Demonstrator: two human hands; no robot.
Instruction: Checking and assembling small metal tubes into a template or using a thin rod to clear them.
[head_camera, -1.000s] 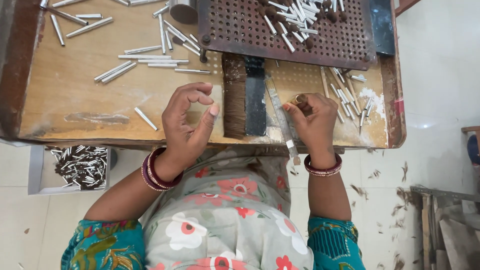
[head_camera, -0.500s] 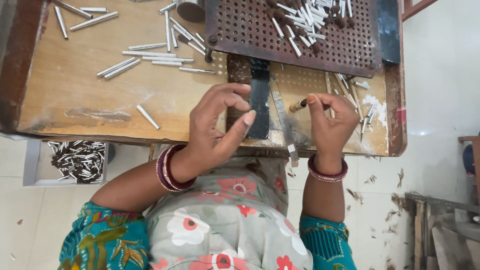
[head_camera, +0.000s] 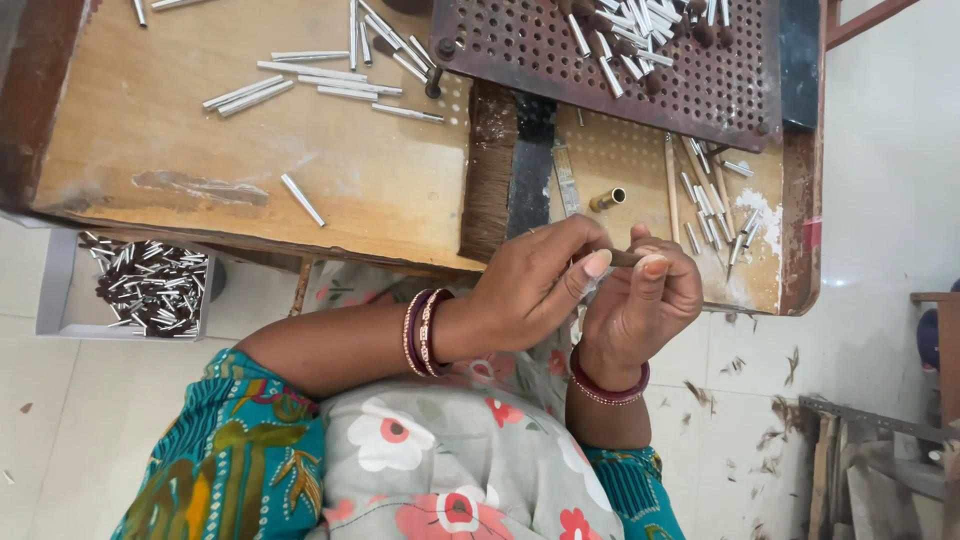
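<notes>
My left hand (head_camera: 535, 285) and my right hand (head_camera: 640, 300) meet just past the near edge of the wooden table (head_camera: 380, 190). Their fingertips pinch a small dark brush piece (head_camera: 622, 258) between them; most of it is hidden by the fingers. Both wrists wear bangles. On the table just beyond the hands lie a short brass tube (head_camera: 607, 199) and a black-backed brush with brown bristles (head_camera: 508, 170).
A perforated metal plate (head_camera: 600, 70) holding several small tubes and tufts sits at the far right. Loose silver tubes (head_camera: 330, 75) lie scattered at the far left, and more (head_camera: 712, 205) near a thin wooden stick (head_camera: 671, 185). A white tray of finished pieces (head_camera: 140, 285) stands on the floor.
My left hand has moved right and closed onto the piece held by my right hand. Both hands have drawn nearer to my body.
</notes>
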